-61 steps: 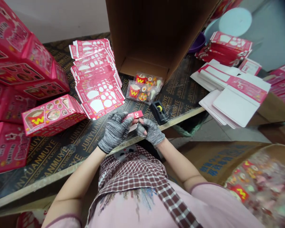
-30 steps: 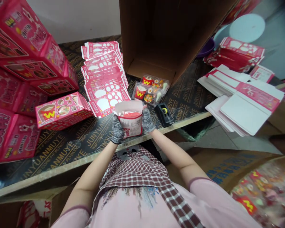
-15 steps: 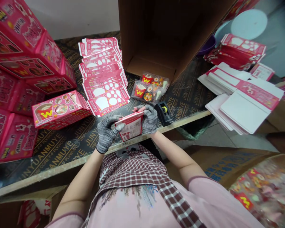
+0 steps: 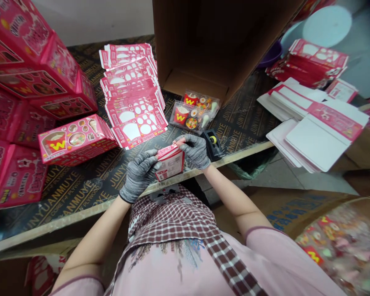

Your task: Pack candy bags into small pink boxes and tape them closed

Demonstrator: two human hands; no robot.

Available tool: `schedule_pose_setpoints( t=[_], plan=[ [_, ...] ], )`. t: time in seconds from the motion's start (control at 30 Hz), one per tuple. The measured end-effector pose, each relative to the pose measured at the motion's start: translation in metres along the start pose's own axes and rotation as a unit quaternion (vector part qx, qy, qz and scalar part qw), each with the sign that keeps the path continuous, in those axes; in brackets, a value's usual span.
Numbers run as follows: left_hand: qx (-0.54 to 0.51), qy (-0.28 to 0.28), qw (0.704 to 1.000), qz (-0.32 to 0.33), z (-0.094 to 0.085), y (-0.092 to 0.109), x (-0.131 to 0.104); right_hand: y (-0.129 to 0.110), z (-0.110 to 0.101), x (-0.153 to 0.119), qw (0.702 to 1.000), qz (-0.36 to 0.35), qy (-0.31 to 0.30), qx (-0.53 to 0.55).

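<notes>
Head view: left hand (image 4: 139, 174) and right hand (image 4: 195, 151), both gloved, pinch a pink box (image 4: 172, 163) by its upper corners, at the near edge of the bench (image 4: 234, 123). Risk, my judgement: uneven fingertip pressure could crease the card; a stray right wrist could knock the tape dispenser (image 4: 215, 151).

The dark table (image 4: 88, 181), printed with gold lettering, has a pale front edge. On it, from left, sit a pile of pink boxes (image 4: 21, 123), a row of boxes (image 4: 77, 142), spread flat sleeves (image 4: 135, 98), 1 large open cardboard box (image 4: 169, 49), 2 overlapping clear packs (image 4: 191, 117) and 1 tape dispenser (image 4: 212, 146) near the edge.
</notes>
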State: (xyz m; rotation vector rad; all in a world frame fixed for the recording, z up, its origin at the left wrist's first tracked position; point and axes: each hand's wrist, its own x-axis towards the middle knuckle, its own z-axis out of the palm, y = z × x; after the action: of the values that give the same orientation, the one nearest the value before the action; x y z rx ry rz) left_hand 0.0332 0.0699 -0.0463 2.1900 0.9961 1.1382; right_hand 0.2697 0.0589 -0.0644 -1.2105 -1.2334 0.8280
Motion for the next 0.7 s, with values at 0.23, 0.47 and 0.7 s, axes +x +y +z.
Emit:
schedule_pose_setpoints(
  t=[0.23, 0.47, 0.7],
  plan=[
    [0.119, -0.075, 0.983, 0.119, 0.021, 0.002, 0.016, 0.012, -0.035, -0.028, 0.975, -0.171, -0.042, -0.137],
    [0.115, -0.064, 0.982, 0.133, 0.031, -0.001, 0.031, 0.07, -0.152, -0.05, 0.894, 0.002, 0.266, -0.36],
    [0.156, -0.064, 0.97, 0.174, 0.048, -0.016, 0.023, 0.106, -0.175, -0.051, 0.912, 0.114, 0.126, -0.374]
  ],
)
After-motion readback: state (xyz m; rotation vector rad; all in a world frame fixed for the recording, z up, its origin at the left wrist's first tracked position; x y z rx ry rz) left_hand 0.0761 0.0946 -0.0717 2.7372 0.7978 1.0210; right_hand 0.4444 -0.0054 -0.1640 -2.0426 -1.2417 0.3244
